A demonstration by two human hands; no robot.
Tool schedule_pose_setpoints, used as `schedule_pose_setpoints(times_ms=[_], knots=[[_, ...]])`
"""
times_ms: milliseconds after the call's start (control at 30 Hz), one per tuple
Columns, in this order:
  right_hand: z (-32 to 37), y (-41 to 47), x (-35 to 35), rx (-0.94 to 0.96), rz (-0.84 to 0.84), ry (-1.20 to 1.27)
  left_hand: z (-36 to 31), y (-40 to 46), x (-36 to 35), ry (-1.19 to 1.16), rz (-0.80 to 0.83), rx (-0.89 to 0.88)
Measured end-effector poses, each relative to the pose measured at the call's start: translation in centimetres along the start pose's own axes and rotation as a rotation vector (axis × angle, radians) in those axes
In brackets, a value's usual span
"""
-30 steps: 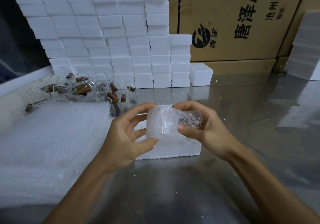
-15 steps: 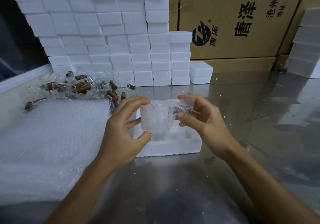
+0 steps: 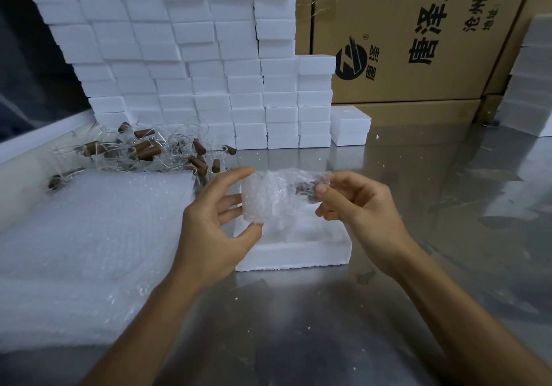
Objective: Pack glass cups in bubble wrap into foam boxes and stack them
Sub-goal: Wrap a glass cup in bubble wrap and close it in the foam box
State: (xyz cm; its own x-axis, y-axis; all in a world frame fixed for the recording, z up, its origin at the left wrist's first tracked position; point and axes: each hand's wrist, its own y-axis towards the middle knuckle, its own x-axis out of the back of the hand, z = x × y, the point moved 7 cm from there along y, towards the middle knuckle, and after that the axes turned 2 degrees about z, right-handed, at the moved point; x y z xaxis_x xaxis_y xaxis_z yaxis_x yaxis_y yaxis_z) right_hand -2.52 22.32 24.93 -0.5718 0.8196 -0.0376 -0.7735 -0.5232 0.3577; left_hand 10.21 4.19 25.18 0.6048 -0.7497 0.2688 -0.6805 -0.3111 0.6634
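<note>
1. Left hand (image 3: pixel 213 224) — thumb below, fingertips on top, pinching the left end of the wrapped glass cup (image 3: pixel 268 196); the bundle is held in the air over the open foam box (image 3: pixel 294 254).
2. Right hand (image 3: pixel 357 206) pinches the bundle's right end, where the bubble wrap is loose and a dark patch shows through.
3. Open foam box sits on the steel bench (image 3: pixel 418 266) near its middle, directly under both hands.
4. Sheets of bubble wrap (image 3: pixel 89 236) lie along the bench's left side.
5. Pile of unwrapped glass cups (image 3: pixel 143 152) with brown stoppers — toward the back left, beside the sheets.
6. Stacked foam boxes (image 3: pixel 194 66) form a wall along the back edge; cardboard cartons (image 3: pixel 418 42) stand behind.
</note>
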Motion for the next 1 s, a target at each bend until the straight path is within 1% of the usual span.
schedule_pose_setpoints(times_ms=[133, 200, 400, 467, 567, 633, 700, 767, 867, 1000], knots=[[0.8, -0.5, -0.4, 0.136, 0.025, -0.128, 0.1, 0.0, -0.3, -0.053, 0.023, 0.033], [0.9, -0.6, -0.7, 0.183, 0.021, -0.174, 0.3, -0.1, -0.4, -0.026, 0.042, 0.046], [0.2, -0.4, -0.9, 0.165, -0.044, -0.162, 0.2, -0.3, -1.0, 0.23, 0.034, -0.008], [0.0, -0.3, -0.8, 0.159, -0.056, -0.156, 0.3, -0.5, -1.2, 0.23, 0.058, 0.017], [-0.1, -0.3, -0.6, 0.164, -0.051, -0.168, 0.5, -0.7, -1.4, 0.166, 0.116, 0.079], [-0.2, -0.4, -0.7, 0.164, -0.037, -0.177, 0.7, -0.6, -1.3, 0.138, 0.085, 0.136], [-0.3, -0.6, -1.0, 0.184, -0.025, -0.237, 1.2, -0.6, -1.0, 0.137, 0.027, 0.2], [-0.3, -0.8, -1.5, 0.22, -0.006, -0.331, 1.7, -0.6, -1.1, 0.186, 0.013, 0.215], [-0.5, -1.0, -2.1, 0.245, 0.023, -0.393, 2.3, -0.8, -1.0, 0.275, 0.003, 0.229], [-0.6, -1.0, -2.1, 0.279, 0.021, -0.474, 2.9, -0.8, -0.9, 0.306, -0.009, 0.272]])
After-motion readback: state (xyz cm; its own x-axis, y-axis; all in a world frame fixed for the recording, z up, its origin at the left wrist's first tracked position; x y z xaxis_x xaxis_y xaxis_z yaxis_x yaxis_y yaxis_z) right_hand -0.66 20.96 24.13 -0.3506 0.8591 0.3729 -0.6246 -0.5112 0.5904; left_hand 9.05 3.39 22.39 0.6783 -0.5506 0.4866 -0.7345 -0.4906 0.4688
